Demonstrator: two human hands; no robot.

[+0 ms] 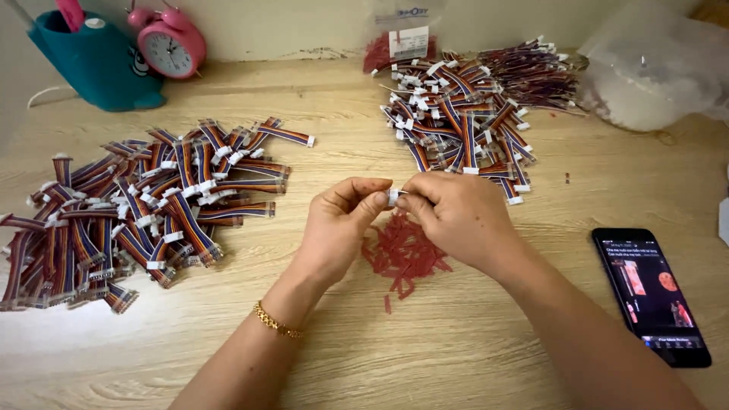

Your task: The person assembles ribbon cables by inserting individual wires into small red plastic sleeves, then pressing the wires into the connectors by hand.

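Observation:
My left hand (340,219) and my right hand (456,212) meet above the middle of the wooden table (471,334). Both pinch a small white connector (393,196) between their fingertips. Whatever cable hangs from it is hidden by my right hand. Just below the hands lies a loose heap of small red pieces (402,254). A gold bracelet (276,323) circles my left wrist.
A large pile of multicoloured ribbon cables (129,209) covers the left side. A second pile (463,114) lies at the back right, with thin wire bundles (531,72) behind. A phone (651,294) rests at right. A pink alarm clock (171,42), a teal holder (95,64) and plastic bags (653,68) line the back.

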